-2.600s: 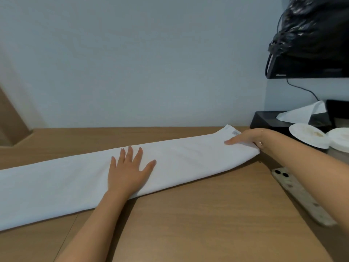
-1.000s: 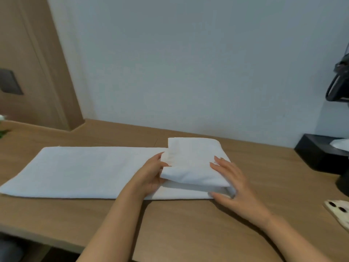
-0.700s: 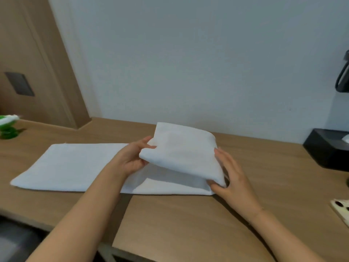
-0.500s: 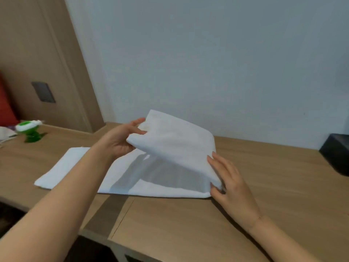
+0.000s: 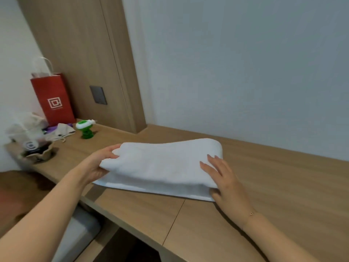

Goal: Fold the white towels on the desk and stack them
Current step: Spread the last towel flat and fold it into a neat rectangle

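One white towel (image 5: 162,165) lies in the middle of the wooden desk (image 5: 283,186), folded over itself into a thick pad with a thinner layer showing beneath along the near edge. My left hand (image 5: 98,165) grips the left edge of the folded-over part, fingers curled over its top and thumb under it. My right hand (image 5: 224,176) lies on the right near corner, its straight fingers pressing the top layer while the thumb touches the lower edge. No second towel is in view.
At the desk's far left stand a red paper bag (image 5: 53,99), a green and white toy (image 5: 86,129), a crumpled brown bag (image 5: 37,150) and clear wrapping. A wooden wall panel (image 5: 85,53) rises behind them. The desk's front edge runs diagonally below my left arm.
My left hand has carried the folded part leftward over the remaining length, so the towel is now a shorter, thicker pad. My view has swung left, bringing the red bag into sight.
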The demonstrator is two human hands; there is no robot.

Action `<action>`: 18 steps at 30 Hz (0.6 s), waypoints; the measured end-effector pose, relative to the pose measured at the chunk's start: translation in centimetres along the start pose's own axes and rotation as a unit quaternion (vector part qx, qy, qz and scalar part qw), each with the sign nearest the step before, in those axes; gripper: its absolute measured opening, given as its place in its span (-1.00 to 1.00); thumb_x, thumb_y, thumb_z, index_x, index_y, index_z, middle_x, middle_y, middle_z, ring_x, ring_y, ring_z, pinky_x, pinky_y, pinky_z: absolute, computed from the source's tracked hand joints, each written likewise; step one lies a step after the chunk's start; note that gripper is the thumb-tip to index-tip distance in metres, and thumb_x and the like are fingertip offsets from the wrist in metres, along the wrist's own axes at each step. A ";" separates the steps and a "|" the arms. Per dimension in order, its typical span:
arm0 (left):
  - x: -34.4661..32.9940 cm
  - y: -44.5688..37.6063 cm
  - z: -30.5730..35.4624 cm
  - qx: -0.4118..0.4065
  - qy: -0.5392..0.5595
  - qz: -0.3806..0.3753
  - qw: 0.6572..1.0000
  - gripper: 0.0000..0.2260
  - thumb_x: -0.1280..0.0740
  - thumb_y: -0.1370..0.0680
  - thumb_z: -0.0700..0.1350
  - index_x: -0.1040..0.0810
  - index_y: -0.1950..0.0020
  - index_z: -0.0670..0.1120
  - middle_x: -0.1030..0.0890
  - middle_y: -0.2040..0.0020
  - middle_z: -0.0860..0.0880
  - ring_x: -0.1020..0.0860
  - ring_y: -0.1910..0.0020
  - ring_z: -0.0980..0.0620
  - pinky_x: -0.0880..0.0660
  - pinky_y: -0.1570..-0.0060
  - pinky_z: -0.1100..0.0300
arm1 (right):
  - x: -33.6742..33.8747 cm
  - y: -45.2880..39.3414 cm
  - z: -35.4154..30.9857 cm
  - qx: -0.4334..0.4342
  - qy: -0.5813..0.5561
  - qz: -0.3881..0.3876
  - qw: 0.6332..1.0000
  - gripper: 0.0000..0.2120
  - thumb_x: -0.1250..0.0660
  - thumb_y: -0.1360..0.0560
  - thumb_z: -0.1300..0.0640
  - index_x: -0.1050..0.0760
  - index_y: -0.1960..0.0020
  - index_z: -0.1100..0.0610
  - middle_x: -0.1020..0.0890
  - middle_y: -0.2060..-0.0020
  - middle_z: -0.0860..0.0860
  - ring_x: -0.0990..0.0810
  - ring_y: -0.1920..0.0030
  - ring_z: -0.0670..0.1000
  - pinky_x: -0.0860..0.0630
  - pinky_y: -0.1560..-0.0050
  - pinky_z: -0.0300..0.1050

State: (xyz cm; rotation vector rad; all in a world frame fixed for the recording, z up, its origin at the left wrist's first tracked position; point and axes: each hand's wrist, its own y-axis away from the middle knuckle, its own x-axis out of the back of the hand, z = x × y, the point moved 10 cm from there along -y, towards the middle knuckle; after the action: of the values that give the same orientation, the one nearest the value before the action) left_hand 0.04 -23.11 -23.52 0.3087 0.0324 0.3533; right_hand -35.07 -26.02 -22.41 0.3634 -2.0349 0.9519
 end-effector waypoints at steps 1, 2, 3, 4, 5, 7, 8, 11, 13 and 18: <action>1.1 -0.3 -1.5 0.011 -0.038 0.026 0.999 -0.50 -0.23 -0.54 -0.39 -0.40 -0.44 -0.06 -0.61 -0.23 -0.09 -0.63 -0.03 -0.07 -0.59 0.06 0.09 | -0.6 0.0 0.0 0.013 -0.004 -0.013 1.000 -0.23 -0.27 -0.41 0.45 -0.21 -0.50 -0.07 -0.10 -0.53 -0.10 0.00 -0.56 -0.03 -0.06 -0.49 -0.21; 2.1 -0.6 -2.9 0.026 -0.048 0.045 0.997 -0.52 -0.27 -0.55 -0.34 -0.40 -0.45 -0.05 -0.59 -0.23 -0.11 -0.61 -0.05 -0.09 -0.56 0.03 0.06 | -1.0 0.1 0.0 0.025 -0.004 -0.022 0.999 -0.19 -0.24 -0.40 0.48 -0.17 -0.50 -0.11 -0.08 -0.53 -0.12 0.03 -0.56 -0.05 0.01 -0.48 -0.27; 2.7 -0.9 -4.0 0.035 -0.040 0.054 0.997 -0.54 -0.31 -0.55 -0.28 -0.42 -0.44 -0.04 -0.59 -0.21 -0.13 -0.61 -0.06 -0.12 -0.56 0.02 0.03 | -1.3 0.2 0.1 0.033 -0.005 -0.030 0.999 -0.16 -0.23 -0.39 0.51 -0.15 -0.49 -0.14 -0.09 -0.53 -0.12 0.04 -0.56 -0.07 0.04 -0.46 -0.31; 3.1 -1.1 -4.5 0.038 -0.029 0.057 0.997 -0.59 -0.34 -0.56 -0.21 -0.46 -0.40 -0.05 -0.62 -0.16 -0.14 -0.63 -0.04 -0.14 -0.57 0.06 0.02 | -1.4 0.2 0.1 0.036 -0.007 -0.037 0.999 -0.15 -0.22 -0.39 0.53 -0.16 -0.48 -0.15 -0.12 -0.53 -0.12 0.04 -0.56 -0.07 0.06 -0.45 -0.34; 3.0 -1.2 -4.7 0.040 -0.009 0.053 0.998 -0.65 -0.37 -0.55 -0.11 -0.52 -0.34 -0.07 -0.65 -0.11 -0.17 -0.66 0.01 -0.15 -0.60 0.14 0.05 | -1.4 0.2 0.1 0.036 -0.011 -0.040 0.998 -0.16 -0.22 -0.39 0.55 -0.20 -0.47 -0.13 -0.14 -0.52 -0.11 0.03 -0.56 -0.07 0.07 -0.44 -0.36; 2.3 -1.0 -4.5 0.047 0.016 0.042 0.998 -0.68 -0.40 -0.50 0.10 -0.61 -0.16 -0.07 -0.70 -0.01 -0.18 -0.70 0.10 -0.13 -0.61 0.28 0.12 | -1.4 0.1 0.1 0.038 -0.016 -0.041 0.998 -0.22 -0.22 -0.39 0.57 -0.31 -0.45 -0.06 -0.19 -0.50 -0.08 -0.01 -0.55 -0.04 0.06 -0.43 -0.36; 2.1 -1.0 -4.3 0.042 -0.007 0.043 0.998 -0.69 -0.39 -0.49 0.16 -0.62 -0.09 -0.03 -0.71 0.02 -0.14 -0.70 0.11 -0.10 -0.61 0.26 0.14 | -1.4 0.1 0.2 0.039 -0.016 -0.044 0.998 -0.24 -0.22 -0.39 0.58 -0.35 -0.43 -0.04 -0.21 -0.50 -0.08 -0.02 -0.55 -0.03 0.05 -0.43 -0.37; 2.1 -0.8 -3.4 -0.006 -0.137 0.101 0.985 -0.70 -0.41 -0.48 0.20 -0.50 0.13 -0.01 -0.64 0.20 0.06 -0.62 0.29 0.12 -0.52 0.26 0.20 | -1.5 0.0 0.7 0.040 -0.006 -0.051 0.998 -0.22 -0.21 -0.39 0.59 -0.34 -0.43 -0.07 -0.18 -0.50 -0.12 0.01 -0.55 -0.06 0.02 -0.40 -0.39; 1.5 -0.8 -3.3 -0.031 -0.147 0.103 0.983 -0.65 -0.43 -0.50 0.13 -0.37 0.23 -0.05 -0.54 0.37 0.05 -0.50 0.47 0.13 -0.38 0.41 0.22 | -1.3 0.0 1.5 0.033 -0.002 -0.047 0.998 -0.19 -0.19 -0.36 0.61 -0.34 -0.44 -0.06 -0.18 -0.50 -0.13 0.00 -0.55 -0.06 -0.03 -0.42 -0.32; -2.0 -0.1 -3.4 -0.043 -0.139 0.098 0.984 -0.70 -0.37 -0.58 0.00 -0.34 0.21 -0.09 -0.47 0.25 -0.05 -0.44 0.30 0.00 -0.31 0.30 0.14 | 1.1 0.9 4.8 -0.019 -0.033 -0.017 0.999 -0.26 -0.20 -0.36 0.62 -0.44 -0.39 0.02 -0.27 -0.47 -0.08 -0.15 -0.53 -0.02 -0.11 -0.50 -0.11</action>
State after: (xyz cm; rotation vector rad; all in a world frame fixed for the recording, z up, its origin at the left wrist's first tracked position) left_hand -2.05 -22.89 -26.79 0.2746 -0.2892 0.5020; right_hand -39.04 -28.89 -23.70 0.4131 -2.0969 0.8896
